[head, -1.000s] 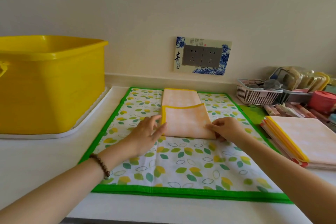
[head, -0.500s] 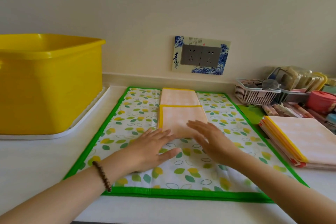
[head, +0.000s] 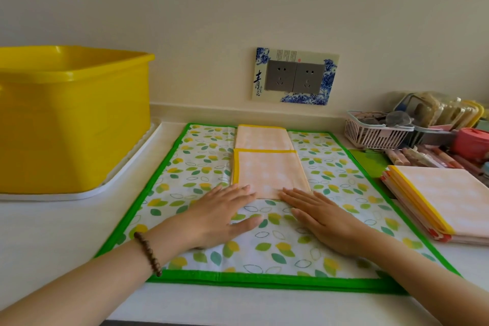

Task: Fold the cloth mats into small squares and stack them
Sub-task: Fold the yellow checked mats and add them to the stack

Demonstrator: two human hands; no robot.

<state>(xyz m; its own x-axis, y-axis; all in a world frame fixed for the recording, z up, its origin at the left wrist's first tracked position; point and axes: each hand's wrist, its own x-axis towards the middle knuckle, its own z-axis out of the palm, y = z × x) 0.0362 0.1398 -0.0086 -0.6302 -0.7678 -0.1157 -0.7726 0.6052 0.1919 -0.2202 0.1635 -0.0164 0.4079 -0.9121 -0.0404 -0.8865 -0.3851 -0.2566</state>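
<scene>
Cut by frame edges: yellow tub (head: 74, 119), counter's (head: 53, 233) left end; folded stack (head: 436, 201), right end. Contents of basket (head: 378, 135): too small to identify. Near edge of peach mat (head: 267, 172): partly under left hand (head: 219, 217) and right hand (head: 325, 219).

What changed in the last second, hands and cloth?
Both hands drew back toward the person. The left hand left the peach cloth's left edge and the right hand let go of its near right corner. Both now lie flat on the leaf-print mat, fingertips at the cloth's near edge. The cloth's fold, the stack and the yellow tub are unchanged.
</scene>
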